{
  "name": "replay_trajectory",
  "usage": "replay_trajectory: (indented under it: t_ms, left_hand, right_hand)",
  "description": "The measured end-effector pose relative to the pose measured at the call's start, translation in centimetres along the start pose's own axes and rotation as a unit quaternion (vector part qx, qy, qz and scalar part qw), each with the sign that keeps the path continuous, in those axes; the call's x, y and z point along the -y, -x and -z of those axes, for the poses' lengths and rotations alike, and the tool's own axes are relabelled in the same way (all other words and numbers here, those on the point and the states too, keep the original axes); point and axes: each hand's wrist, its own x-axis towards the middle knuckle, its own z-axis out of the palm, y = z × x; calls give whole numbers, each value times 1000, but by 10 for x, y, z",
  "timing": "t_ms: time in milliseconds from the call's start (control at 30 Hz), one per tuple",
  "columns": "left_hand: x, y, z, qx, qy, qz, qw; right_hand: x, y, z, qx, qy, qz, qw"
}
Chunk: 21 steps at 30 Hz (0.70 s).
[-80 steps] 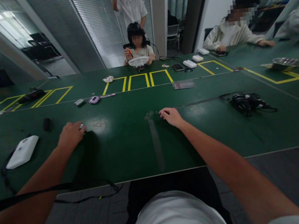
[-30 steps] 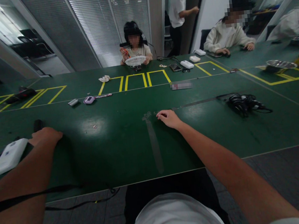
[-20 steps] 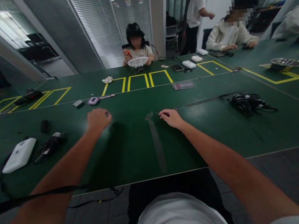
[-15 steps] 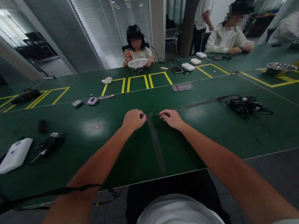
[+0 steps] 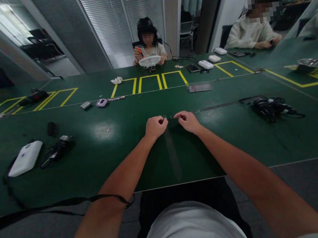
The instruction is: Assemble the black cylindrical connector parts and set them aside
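Observation:
Both my hands are over the middle of the green table (image 5: 135,159), close together with a narrow gap between them. My left hand (image 5: 156,127) is closed, its thumb and index finger curled into a pinch. Opposite it, my right hand (image 5: 188,121) is closed too, its index finger pointing toward the left hand. A faint, clear bit may lie between the fingertips, but it is too small to make out. Just below the hands, a dull grey strip (image 5: 173,155) runs along the tabletop toward the near edge.
At left lie a white device (image 5: 25,158), a bundled black cable (image 5: 56,150) and a small black object (image 5: 51,128). A black strap (image 5: 71,202) crosses my left forearm. Coiled black cables (image 5: 273,107) lie at right. Across the table, a person holds a white basket (image 5: 149,61).
The view has shifted, so the tabletop things appear farther right. My hands have come slightly closer together, and the right index finger now sticks out more. The standing person has left the view.

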Motion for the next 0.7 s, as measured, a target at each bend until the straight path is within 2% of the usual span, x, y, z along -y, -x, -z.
replay_trajectory:
  t_ms: [100,333,600,700]
  left_hand:
    - [-1,1,-2,21,17,-17,999]
    - [4,1,-9,127,23,-84,988]
    - [6,0,-11,143,18,-86,986]
    - [4,0,-9,150,18,-80,985]
  right_hand:
    - [1,1,1,2,-5,-7,1000]
    - [4,1,1,-2,-10,-24,1000]
    - [4,2,-3,-3,13,-15,1000]
    - [3,0,4,-35,71,-20,997]
